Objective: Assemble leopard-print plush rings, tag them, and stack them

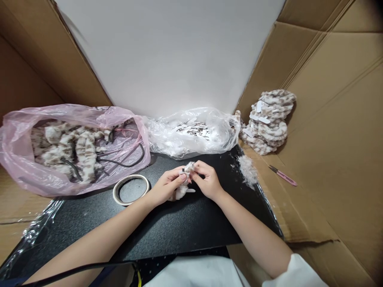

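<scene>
A person's two bare hands meet above a black speckled tabletop (pixel 173 229), both closed on a small piece of fluffy white-and-brown fabric (pixel 180 193); the left hand (pixel 168 184) grips it with the thumb laid across, while the right hand (pixel 208 182) pinches its upper end; a slim white tab (pixel 190 191) juts out below, and fingers hide part of the piece. Near the left forearm lies a cream-coloured ring of tape (pixel 115 193); behind it, a translucent pink plastic bag (pixel 16 127) gapes open around striped plush pieces (pixel 86 155) and dark cords (pixel 127 164); beside that, straight ahead of the hands, sits a clear plastic bag (pixel 164 145) of small flat white-and-dark pieces (pixel 196 129). To the right, a heap of brown-and-white plush strips (pixel 271 135) with white tags leans against a brown cardboard panel (pixel 335 131); nearer, loose white fluff (pixel 247 171) lies by pink-handled snips (pixel 283 175).
</scene>
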`<move>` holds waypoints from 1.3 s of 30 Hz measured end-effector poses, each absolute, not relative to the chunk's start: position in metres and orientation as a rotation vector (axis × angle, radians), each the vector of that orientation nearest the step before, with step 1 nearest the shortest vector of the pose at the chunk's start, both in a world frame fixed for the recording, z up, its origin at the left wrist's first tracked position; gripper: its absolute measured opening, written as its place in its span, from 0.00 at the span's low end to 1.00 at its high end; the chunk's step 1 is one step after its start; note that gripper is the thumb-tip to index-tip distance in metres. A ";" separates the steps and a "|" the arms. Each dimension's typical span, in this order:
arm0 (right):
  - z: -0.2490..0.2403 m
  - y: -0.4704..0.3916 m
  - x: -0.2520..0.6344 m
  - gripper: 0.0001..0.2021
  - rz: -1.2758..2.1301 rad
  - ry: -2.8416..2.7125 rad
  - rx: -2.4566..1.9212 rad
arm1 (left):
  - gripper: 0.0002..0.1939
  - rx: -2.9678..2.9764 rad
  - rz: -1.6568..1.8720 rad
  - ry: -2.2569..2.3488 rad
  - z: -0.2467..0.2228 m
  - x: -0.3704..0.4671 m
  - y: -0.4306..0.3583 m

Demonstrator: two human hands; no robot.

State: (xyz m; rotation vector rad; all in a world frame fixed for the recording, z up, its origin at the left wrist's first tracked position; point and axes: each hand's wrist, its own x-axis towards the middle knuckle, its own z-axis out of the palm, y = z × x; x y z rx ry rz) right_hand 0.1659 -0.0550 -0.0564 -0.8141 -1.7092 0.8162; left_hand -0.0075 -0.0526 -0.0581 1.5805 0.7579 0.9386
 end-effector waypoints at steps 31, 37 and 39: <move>-0.057 -0.050 0.169 0.06 1.103 -1.413 -0.895 | 0.21 1.677 0.799 0.737 -0.059 -0.012 -0.048; -0.064 -0.048 0.166 0.05 1.110 -1.467 -0.904 | 0.20 1.658 0.796 0.744 -0.060 -0.012 -0.049; -0.064 -0.048 0.167 0.04 1.069 -1.504 -0.912 | 0.19 1.657 0.795 0.738 -0.061 -0.012 -0.049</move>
